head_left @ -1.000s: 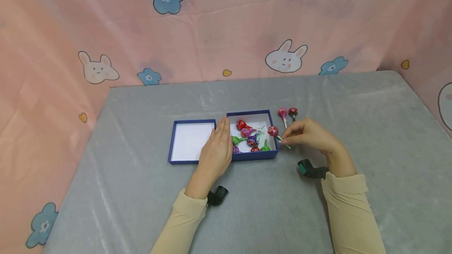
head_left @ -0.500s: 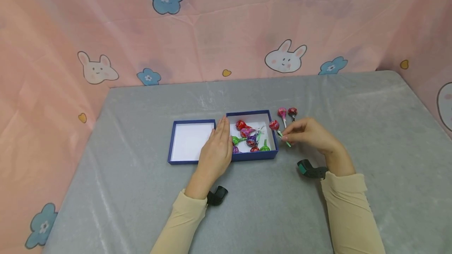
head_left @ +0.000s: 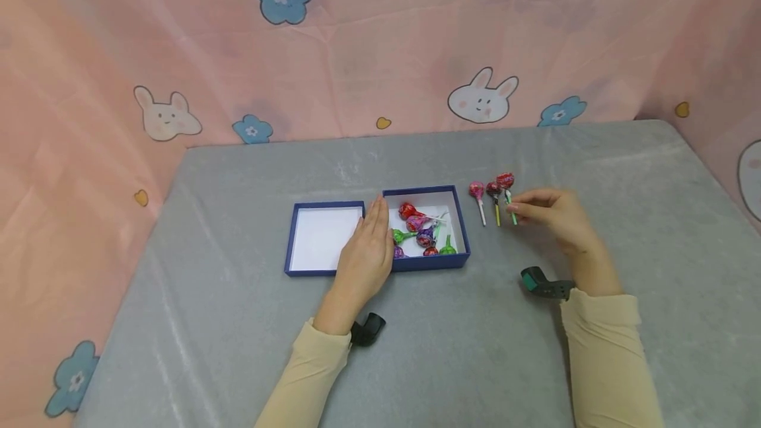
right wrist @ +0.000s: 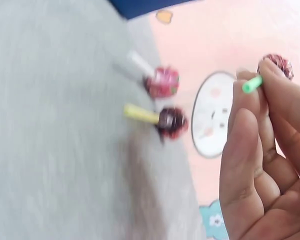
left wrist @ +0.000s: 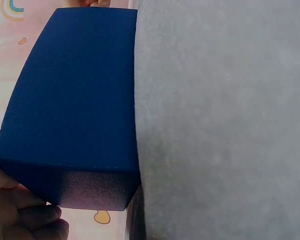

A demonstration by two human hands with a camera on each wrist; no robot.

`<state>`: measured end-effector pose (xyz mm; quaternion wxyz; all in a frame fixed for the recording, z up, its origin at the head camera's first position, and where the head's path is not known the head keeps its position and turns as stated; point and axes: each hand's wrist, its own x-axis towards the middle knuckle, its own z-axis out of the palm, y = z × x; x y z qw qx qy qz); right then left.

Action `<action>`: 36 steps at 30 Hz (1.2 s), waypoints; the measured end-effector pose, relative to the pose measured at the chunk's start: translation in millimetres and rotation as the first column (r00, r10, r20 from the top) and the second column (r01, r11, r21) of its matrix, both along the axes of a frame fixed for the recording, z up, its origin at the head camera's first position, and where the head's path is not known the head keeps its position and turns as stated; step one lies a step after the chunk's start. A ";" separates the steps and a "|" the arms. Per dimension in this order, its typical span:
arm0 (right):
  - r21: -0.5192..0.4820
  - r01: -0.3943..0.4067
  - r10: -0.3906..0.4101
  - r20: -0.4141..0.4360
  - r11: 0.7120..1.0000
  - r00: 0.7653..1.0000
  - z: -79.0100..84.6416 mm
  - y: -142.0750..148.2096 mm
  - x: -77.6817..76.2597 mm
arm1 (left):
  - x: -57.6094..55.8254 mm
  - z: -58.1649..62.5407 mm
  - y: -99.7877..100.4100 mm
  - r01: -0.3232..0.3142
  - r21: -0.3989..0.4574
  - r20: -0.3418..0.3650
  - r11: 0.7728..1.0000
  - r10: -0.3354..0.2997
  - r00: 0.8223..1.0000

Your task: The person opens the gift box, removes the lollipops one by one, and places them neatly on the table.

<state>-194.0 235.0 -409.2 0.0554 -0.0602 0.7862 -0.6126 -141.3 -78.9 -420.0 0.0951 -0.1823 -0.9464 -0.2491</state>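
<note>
My left hand [head_left: 364, 249] lies with straight fingers along the left side of a blue box [head_left: 428, 262], covering part of its rim. Several wrapped lollipops [head_left: 414, 223] lie inside that box. In the left wrist view the box's blue outer wall [left wrist: 75, 90] fills the left half, with my fingers [left wrist: 40, 217] at its lower corner. My right hand [head_left: 549, 216] pinches the green stick of a red lollipop [head_left: 505, 180] between thumb and fingers. Left of it, a pink lollipop with a white stick [head_left: 477, 191] and a dark red one with a yellow stick [head_left: 493, 189] lie side by side.
A shallow blue-edged lid [head_left: 324, 240] with a white inside lies left of the box, partly behind my left hand. Grey cloth [head_left: 238, 335] covers the table. A pink printed curtain [head_left: 380, 38] hangs behind and at the sides.
My right hand has carried the red lollipop from the box's right edge rightward and away from me, to beside the two lollipops on the table. My left hand has stayed put.
</note>
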 end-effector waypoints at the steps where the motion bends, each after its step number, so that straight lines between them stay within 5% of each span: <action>1: 0.009 0.021 -0.021 0.009 1.000 1.000 -0.3 3.6 0.0 | -0.1 -0.2 0.4 0.002 0.002 -0.005 1.000 -0.002 1.000; 11: 0.077 0.085 -0.090 0.059 0.993 0.994 -10.7 30.5 -6.5 | 2.5 -0.7 0.7 -0.014 -0.006 0.017 1.000 0.014 1.000; 24: 0.164 0.102 -0.131 0.181 0.981 0.975 -20.5 28.5 -10.0 | 2.4 -0.1 2.2 -0.019 0.008 -0.015 1.000 0.019 1.000; 36: 0.193 0.174 -0.202 0.136 0.966 0.970 -22.3 17.9 -8.5 | 1.9 -1.0 2.4 -0.008 0.018 -0.018 1.000 0.009 1.000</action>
